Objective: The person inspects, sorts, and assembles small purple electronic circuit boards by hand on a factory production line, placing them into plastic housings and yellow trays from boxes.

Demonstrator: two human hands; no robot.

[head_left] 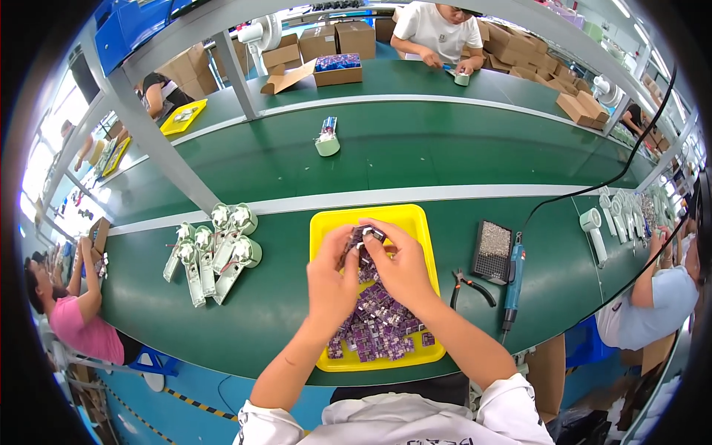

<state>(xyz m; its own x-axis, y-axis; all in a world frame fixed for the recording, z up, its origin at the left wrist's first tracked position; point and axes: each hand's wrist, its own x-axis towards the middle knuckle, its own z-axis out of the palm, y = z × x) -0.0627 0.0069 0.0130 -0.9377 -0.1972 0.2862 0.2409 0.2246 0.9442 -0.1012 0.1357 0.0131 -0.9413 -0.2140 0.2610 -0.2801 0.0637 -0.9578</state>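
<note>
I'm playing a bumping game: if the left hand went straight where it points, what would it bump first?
The left hand would likely meet the held purple board first, then the right hand; depth is unclear.

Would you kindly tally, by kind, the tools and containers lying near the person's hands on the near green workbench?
Yellow tray: 1
Black box of small metal parts: 1
Pliers: 1
Electric screwdriver: 1
Total: 4

The purple circuit boards overlap too much to count.
</note>
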